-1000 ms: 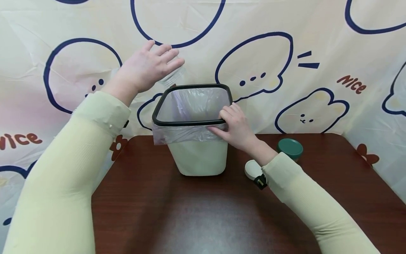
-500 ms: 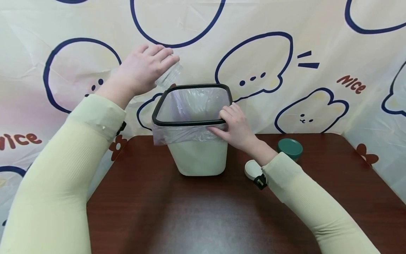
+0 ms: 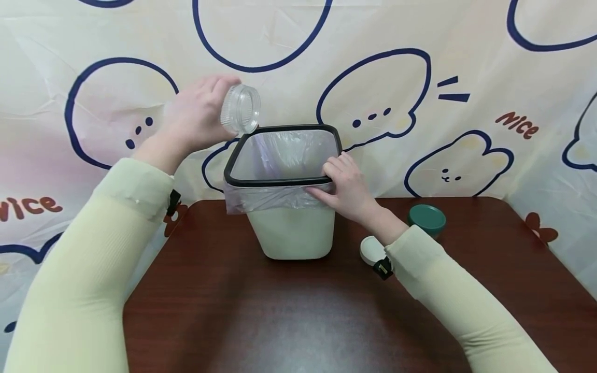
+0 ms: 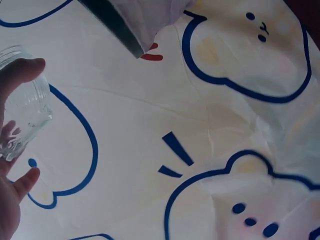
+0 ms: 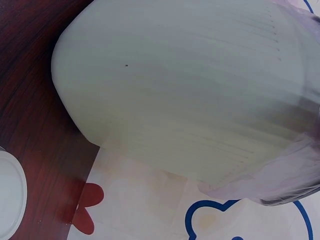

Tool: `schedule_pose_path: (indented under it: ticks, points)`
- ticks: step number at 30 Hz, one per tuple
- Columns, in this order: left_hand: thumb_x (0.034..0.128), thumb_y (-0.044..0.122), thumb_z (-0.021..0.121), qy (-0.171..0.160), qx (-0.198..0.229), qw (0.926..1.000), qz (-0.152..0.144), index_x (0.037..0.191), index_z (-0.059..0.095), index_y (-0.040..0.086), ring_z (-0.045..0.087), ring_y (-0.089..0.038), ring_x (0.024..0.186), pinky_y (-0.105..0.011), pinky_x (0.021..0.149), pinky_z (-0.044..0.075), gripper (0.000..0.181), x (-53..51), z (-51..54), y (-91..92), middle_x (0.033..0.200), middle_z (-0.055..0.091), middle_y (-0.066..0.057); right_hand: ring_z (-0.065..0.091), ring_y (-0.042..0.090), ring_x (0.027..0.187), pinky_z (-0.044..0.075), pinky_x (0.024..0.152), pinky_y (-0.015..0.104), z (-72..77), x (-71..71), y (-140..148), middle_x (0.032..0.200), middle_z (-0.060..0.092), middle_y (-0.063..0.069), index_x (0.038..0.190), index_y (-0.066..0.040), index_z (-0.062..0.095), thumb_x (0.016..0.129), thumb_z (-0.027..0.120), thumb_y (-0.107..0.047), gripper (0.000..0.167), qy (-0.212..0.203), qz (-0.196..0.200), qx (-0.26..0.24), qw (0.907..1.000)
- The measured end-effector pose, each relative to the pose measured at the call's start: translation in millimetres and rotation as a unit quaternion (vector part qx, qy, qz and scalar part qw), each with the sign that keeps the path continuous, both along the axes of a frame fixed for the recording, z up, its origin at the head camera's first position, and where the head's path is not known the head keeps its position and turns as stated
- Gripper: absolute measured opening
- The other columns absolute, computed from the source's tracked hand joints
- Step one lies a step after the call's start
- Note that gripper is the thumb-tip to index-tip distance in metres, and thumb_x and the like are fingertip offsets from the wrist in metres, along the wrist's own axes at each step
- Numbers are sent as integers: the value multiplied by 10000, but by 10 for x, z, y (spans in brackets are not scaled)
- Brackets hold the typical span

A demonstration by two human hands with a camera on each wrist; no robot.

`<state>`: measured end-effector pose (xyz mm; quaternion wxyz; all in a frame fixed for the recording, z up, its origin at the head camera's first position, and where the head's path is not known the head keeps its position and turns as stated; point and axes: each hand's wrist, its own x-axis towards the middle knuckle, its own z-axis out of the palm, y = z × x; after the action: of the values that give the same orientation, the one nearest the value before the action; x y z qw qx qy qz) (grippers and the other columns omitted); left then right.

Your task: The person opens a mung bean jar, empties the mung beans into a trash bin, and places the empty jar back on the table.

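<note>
My left hand [image 3: 198, 111] holds a clear ribbed jar [image 3: 242, 109], tilted on its side above the back left corner of a bin. In the left wrist view the thumb and fingers curl round the same clear jar [image 4: 30, 110], which looks empty. The pale green bin [image 3: 294, 233] stands upright, with a black rim and a translucent lilac bag [image 3: 270, 198] folded over its edge. My right hand [image 3: 347, 184] grips the bin's front right corner, fingers over the rim and thumb against the bag. The bin's wall [image 5: 175, 90] fills the right wrist view, where that hand is hidden.
A container with a green lid [image 3: 426, 217] stands right of the bin. Nearer, a white round lid-like thing [image 3: 371, 249] lies partly behind the right wrist and its black strap piece [image 3: 383, 268]. All rest on a dark brown table [image 3: 289, 321] before a printed cloth [image 3: 373, 26].
My left hand has moved a little left and down and turned over, so the jar, earlier mostly hidden behind the fingers, now shows. My right hand and the bin have stayed still.
</note>
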<state>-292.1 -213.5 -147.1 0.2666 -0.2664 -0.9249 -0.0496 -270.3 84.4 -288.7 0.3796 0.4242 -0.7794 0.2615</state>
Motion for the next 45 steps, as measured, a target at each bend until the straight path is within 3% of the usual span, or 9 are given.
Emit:
schedule_pose_path:
  ticks: [4,8,12,24,29,32,35,41,45]
  points:
    - [688,236,855,-385,1313,9904,215,1444,341,88,457,-344,1237,-536,1018,364,926,13,-131,-65,1373,475,-158,400,230,692,326,726,389,-8,7,-1,687,427,32,715,-56,458,765,834,-188,402,-21,-25,27,10000]
    - [673,261,877,-740,2503,9648,334,1454,321,119,454,-280,1245,-479,1024,362,969,37,-280,-131,1387,462,-93,399,231,695,323,724,390,-9,8,2,685,422,31,711,-57,455,758,840,-184,408,-45,-23,24,10000]
    - [687,300,874,-935,3282,9390,435,1451,307,156,445,-228,1251,-430,1030,361,962,81,-431,-190,1364,467,-58,400,233,695,322,717,390,-1,3,6,681,420,35,711,-58,453,758,840,-197,415,-41,9,8,10000]
    - [741,337,844,-1200,4724,8712,590,1457,302,155,431,-254,1266,-466,1033,372,917,206,-1047,-296,1373,479,-81,391,226,693,325,719,380,15,2,20,677,412,18,708,-62,456,764,835,-196,407,45,-18,37,10000]
    - [776,330,820,-1485,5288,8324,738,1483,271,176,403,-251,1288,-437,1051,363,908,277,-1289,-363,1388,454,-88,394,224,692,325,710,378,5,9,13,676,413,22,710,-61,455,763,837,-200,410,10,-13,40,10000]
    - [793,318,806,-1619,5481,8165,822,1490,256,189,376,-246,1311,-425,1066,347,897,300,-1398,-406,1411,433,-85,395,227,693,325,710,380,-1,7,10,676,412,26,711,-62,451,764,836,-207,415,-1,-27,43,10000]
    - [802,315,797,-1688,5541,8099,924,1500,242,203,362,-248,1326,-425,1075,335,898,307,-1487,-447,1432,425,-84,393,227,696,323,713,380,1,7,6,677,410,22,711,-63,448,768,833,-202,413,-12,-39,55,10000]
    - [808,301,794,-1680,5503,8116,1014,1493,256,197,384,-245,1317,-423,1070,343,877,311,-1625,-505,1423,450,-82,392,227,698,321,714,381,1,9,-3,677,407,23,711,-61,447,768,832,-194,411,-41,-46,34,10000]
    - [814,303,788,-1799,5553,8054,1034,1488,264,203,389,-246,1310,-427,1060,356,859,336,-1705,-524,1422,443,-79,389,231,691,322,709,379,1,10,-1,671,399,23,706,-58,442,767,833,-207,422,-30,-75,58,10000]
